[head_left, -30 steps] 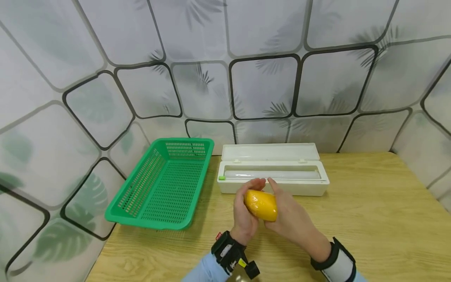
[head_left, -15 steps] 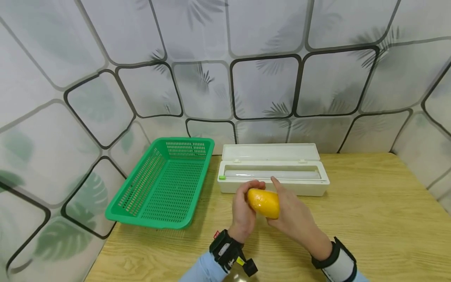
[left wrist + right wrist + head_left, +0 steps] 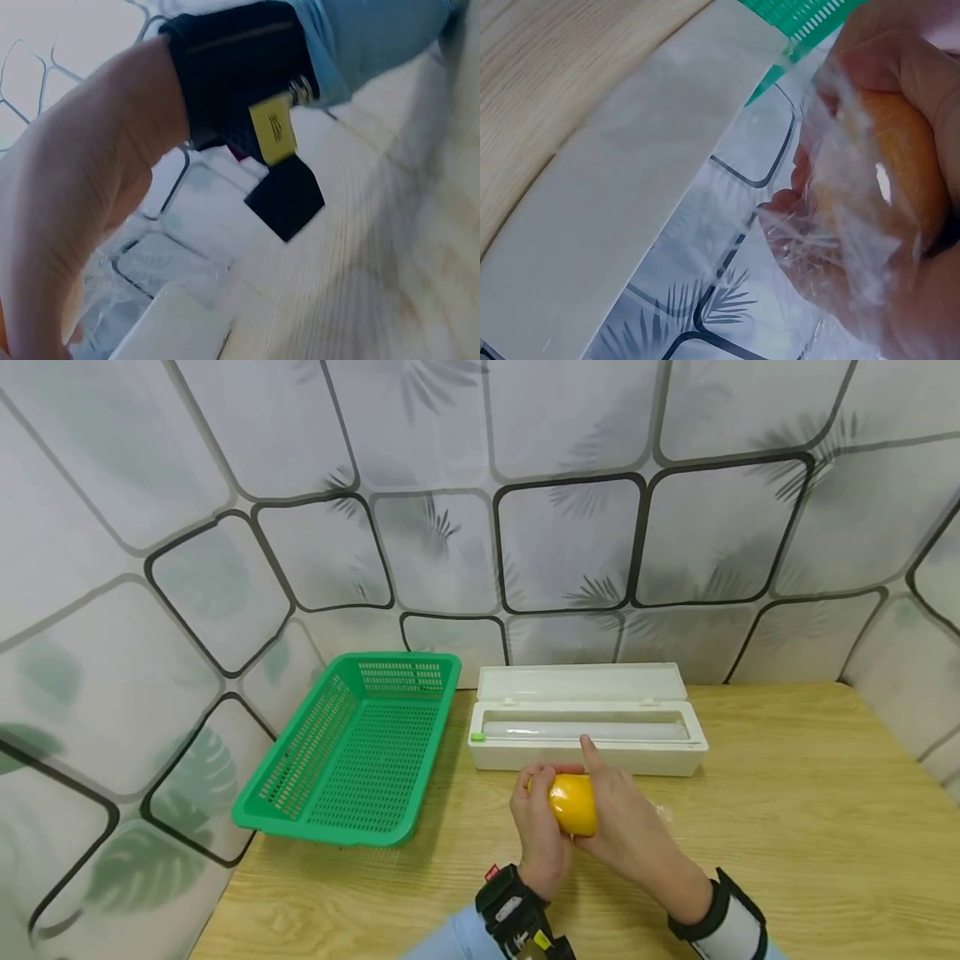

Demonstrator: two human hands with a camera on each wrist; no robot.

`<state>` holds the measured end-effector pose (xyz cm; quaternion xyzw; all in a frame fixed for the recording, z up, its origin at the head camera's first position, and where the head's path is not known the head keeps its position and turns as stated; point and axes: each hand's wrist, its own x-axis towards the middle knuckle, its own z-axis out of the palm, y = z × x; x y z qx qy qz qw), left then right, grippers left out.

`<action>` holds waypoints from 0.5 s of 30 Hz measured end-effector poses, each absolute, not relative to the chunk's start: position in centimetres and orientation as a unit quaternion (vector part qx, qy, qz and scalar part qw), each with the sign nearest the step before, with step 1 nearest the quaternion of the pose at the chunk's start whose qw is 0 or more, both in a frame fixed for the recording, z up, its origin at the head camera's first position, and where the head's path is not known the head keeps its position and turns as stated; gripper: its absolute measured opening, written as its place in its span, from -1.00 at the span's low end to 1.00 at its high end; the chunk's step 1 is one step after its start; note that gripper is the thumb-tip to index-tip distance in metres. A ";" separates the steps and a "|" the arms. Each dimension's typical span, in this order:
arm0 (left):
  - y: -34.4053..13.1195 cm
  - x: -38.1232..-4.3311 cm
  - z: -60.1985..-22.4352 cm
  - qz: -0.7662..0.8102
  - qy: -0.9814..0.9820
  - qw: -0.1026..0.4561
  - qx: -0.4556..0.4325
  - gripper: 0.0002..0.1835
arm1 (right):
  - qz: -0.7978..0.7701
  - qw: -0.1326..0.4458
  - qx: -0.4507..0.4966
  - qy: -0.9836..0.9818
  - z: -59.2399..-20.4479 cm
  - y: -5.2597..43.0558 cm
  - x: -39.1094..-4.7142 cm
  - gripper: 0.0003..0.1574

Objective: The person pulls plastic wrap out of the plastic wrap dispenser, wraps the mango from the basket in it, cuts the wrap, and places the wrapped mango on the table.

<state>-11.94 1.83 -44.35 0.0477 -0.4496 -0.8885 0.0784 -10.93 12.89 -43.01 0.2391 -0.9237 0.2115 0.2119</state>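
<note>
A shiny yellow mango [image 3: 573, 804] is held between both hands, above the table and in front of the white box. My left hand [image 3: 545, 839] curls its fingers and thumb around the left end. On the other end, my right hand [image 3: 628, 827] grips with the thumb low while its index finger points up and away. Clear cling film [image 3: 855, 202] lies crumpled over the fruit in the right wrist view, its loose edges bunched at the fingers. From the left wrist, the back of the left hand hides most of the fruit.
Just beyond the hands stands a white cling film dispenser [image 3: 585, 758], lid raised, a roll [image 3: 585, 729] inside and a green slider [image 3: 477, 737] at its left. To the left sits a green plastic basket [image 3: 375, 752]. A patterned curtain [image 3: 570, 543] closes off the table's back.
My left hand has shifted right and wrapped further over the mango, thumb now on top. A bit of clear film now shows to the right of my right hand.
</note>
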 end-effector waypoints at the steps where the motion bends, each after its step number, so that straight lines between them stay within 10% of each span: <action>1: 1.9 -11.9 -44.3 -0.890 -0.446 0.075 0.054 -0.84 | 0.208 0.222 0.244 -0.921 -43.1 12.9 -10.9 0.67; 15: 2.0 -11.4 -43.8 -0.883 -0.457 0.057 0.085 -0.62 | 0.153 0.313 0.274 -0.896 -42.8 12.8 -10.6 0.73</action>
